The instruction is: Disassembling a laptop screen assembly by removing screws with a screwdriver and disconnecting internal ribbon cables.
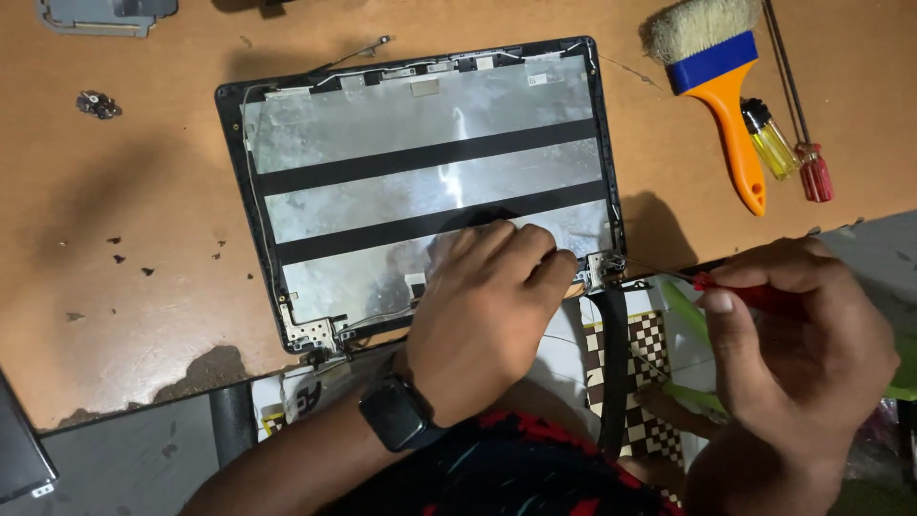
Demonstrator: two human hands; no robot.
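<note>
Under left hand (482, 320) — laptop lid (420, 186)

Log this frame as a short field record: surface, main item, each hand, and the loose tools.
surface: brown wooden table, worn at the near edge
main item: laptop lid back cover, silver foil inside crossed by two black strips
left hand: pressed flat on the cover near the right hinge; dark smartwatch on the wrist
right hand: grips a red-handled screwdriver, tip towards that hinge
loose tools: brush with an orange handle, two small screwdrivers beside it
</note>
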